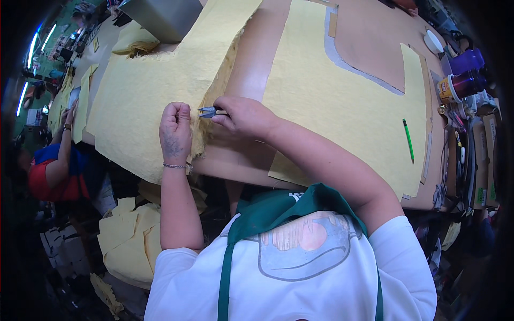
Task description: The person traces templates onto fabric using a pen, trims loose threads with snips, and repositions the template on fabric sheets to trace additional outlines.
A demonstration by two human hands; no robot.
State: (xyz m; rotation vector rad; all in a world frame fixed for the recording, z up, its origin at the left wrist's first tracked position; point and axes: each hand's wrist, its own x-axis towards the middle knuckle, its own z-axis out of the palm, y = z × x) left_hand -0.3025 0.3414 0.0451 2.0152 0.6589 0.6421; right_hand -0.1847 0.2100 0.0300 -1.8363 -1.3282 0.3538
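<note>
My left hand pinches the frayed edge of a large pale yellow fibrous sheet lying on the tan table. Just right of it, my right hand grips small metal thread snips, their points at that rough edge, beside my left fingertips. A second yellow sheet lies to the right, with a grey and tan cut-out board along its upper part. A green pencil rests on this sheet.
A grey metal block stands at top left. A white bowl, purple container and cups crowd the right edge. Folded yellow sheets are piled below the table. At left, a co-worker handles yellow pieces.
</note>
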